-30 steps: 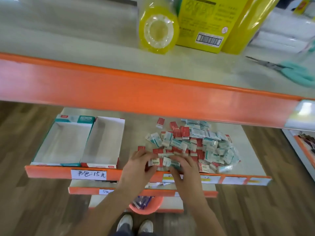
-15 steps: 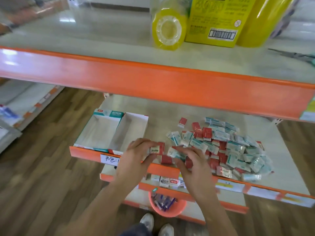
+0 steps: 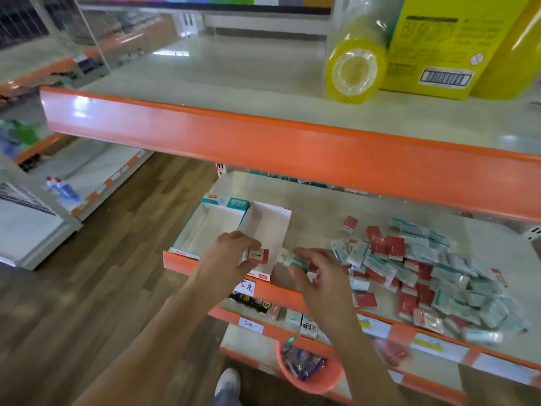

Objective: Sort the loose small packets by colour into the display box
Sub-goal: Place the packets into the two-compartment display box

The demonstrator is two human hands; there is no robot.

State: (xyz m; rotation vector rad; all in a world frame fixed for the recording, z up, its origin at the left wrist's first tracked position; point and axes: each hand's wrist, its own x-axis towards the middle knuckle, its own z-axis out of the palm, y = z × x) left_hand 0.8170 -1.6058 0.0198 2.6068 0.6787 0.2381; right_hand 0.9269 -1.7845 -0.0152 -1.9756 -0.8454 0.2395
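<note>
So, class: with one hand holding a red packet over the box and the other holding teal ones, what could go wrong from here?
1. The left hand holds the red packet near the divider of the display box; it could drop into the wrong compartment.
2. The right hand pinches teal packets loosely; one may slip.
3. The pile lies close to the shelf edge; packets could fall off.

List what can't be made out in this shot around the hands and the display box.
Head view only:
- Print on the red packet pinched by the left hand: too small.
- What the right hand holds: blurred; looks teal.
- Display box front wall: partly hidden by the left hand.
- Pile underside: buried packets' colours hidden.
</note>
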